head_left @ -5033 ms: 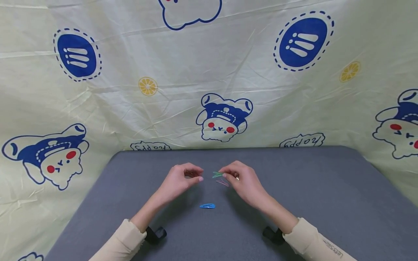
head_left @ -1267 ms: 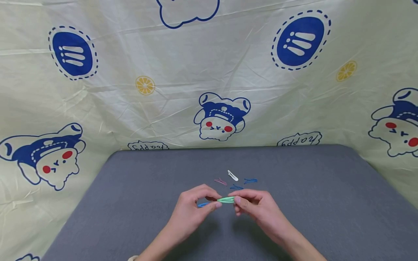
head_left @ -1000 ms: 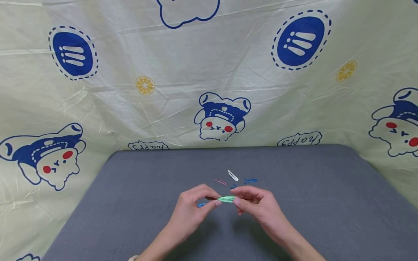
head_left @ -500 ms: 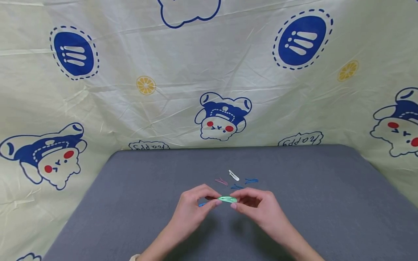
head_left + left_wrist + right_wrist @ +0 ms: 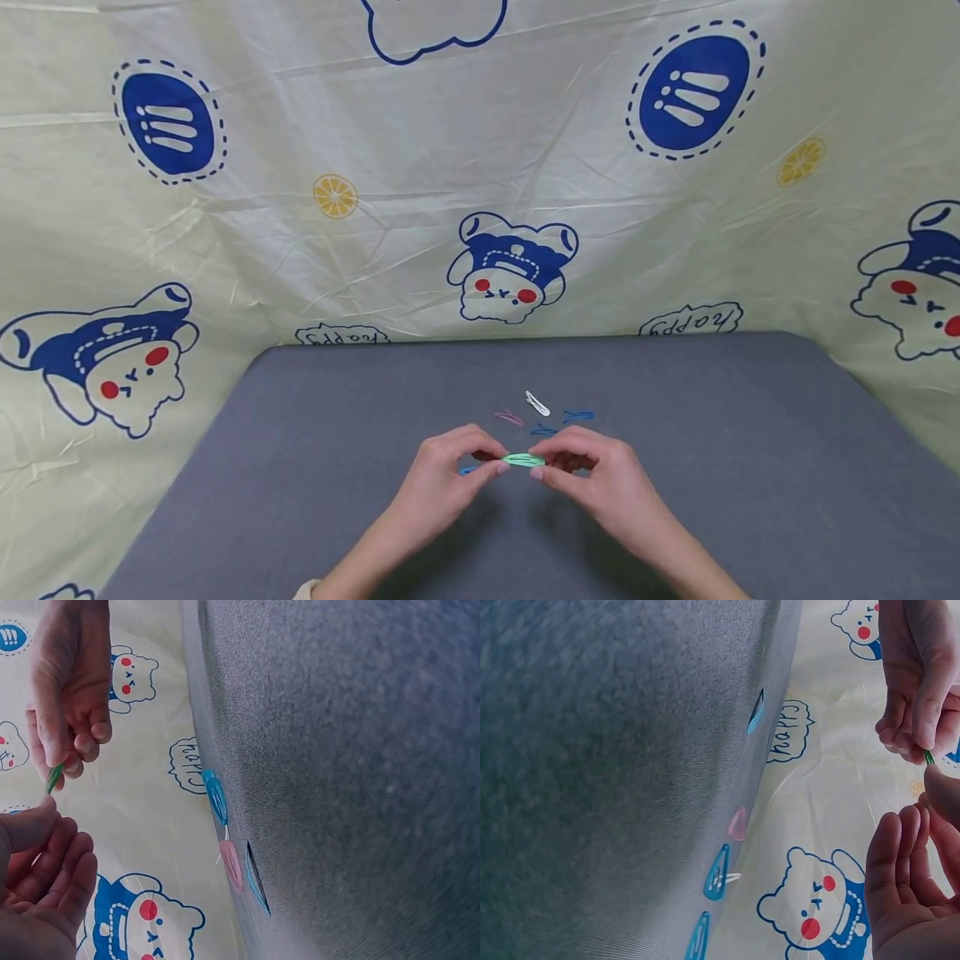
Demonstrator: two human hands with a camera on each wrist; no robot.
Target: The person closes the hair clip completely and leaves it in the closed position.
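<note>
A green snap hair clip is held level above the table between both hands, its arms lying close together. My left hand pinches its left end between thumb and index finger. At the other end, the thumb and index finger of my right hand pinch the clip's tip. In the left wrist view, the green clip bridges the gap between the fingertips. Behind my left fingers lies a blue hair clip, partly hidden.
Beyond the hands on the grey table lie a white hair clip, a pink hair clip and two dark blue ones, one farther right, one near the right fingers. A printed curtain hangs behind.
Five seconds ago the right hand alone held the green clip, its arms splayed, with the left hand empty. Both hands now hold it nearer the body, its arms together; the right fingers shifted slightly along it.
</note>
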